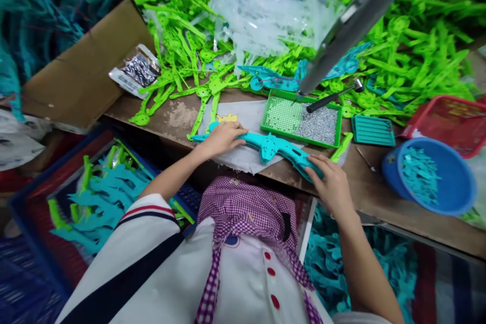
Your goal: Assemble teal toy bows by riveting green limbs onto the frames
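A long turquoise plastic part (268,147) with a shaped middle lies along the table's front edge, over a pale cloth (246,111). My left hand (226,139) is closed over its left portion. My right hand (329,177) grips its right end, fingers on top. Just behind the part is a green tray (264,124), its right side filled with small metal screws. A black-handled tool (322,104) with a metal head rests across that tray. Above it, a grey powered screwdriver (349,25) hangs at a slant, its tip near the tray.
Bright green plastic parts (421,61) and clear plastic bags (273,10) heap up at the back. On the right stand a blue bucket (461,182), a red basket (417,116) and a small teal tray (374,130). A cardboard box (91,71) and a blue crate (30,228) are at left.
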### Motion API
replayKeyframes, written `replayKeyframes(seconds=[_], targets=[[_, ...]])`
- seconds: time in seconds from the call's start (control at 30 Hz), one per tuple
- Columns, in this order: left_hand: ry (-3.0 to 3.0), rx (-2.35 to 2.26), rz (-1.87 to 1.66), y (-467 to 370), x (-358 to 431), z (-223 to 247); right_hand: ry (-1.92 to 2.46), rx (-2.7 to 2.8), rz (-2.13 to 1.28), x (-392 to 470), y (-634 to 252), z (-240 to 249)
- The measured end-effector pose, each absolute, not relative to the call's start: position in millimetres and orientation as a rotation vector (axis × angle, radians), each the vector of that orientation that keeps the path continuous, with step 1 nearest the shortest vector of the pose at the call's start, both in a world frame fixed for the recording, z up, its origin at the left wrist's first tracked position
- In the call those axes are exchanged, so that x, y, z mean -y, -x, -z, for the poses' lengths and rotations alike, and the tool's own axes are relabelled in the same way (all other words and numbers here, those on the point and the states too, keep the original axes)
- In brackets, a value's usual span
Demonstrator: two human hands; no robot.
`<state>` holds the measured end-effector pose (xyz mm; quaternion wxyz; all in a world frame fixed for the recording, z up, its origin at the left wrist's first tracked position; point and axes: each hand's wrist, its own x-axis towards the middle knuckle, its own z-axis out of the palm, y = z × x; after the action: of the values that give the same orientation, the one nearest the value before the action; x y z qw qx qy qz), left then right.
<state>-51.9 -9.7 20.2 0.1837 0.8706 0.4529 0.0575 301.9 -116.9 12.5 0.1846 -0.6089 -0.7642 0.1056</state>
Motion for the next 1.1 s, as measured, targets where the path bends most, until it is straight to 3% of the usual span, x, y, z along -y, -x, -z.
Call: replayKeyframes(seconds=[0.2, 0.5, 0.67, 1.1], targets=[[-2.379, -0.829, 0.02, 88, -39, -43, 1.781, 2.186, -0.365, 108, -312, -15], [-2.467, -1.019, 0.084, 86, -9, -39, 1.663, 2.12, -0.495, 110, -322, -16], [-2.521, -0.975, -0.088, 43, -2, -25, 1.788, 1.918, -0.327, 142, -339, -23], [-2.234, -0.964, -0.159, 29, -29, -5, 1.939, 2.208, 0.044, 150, -336, -1]])
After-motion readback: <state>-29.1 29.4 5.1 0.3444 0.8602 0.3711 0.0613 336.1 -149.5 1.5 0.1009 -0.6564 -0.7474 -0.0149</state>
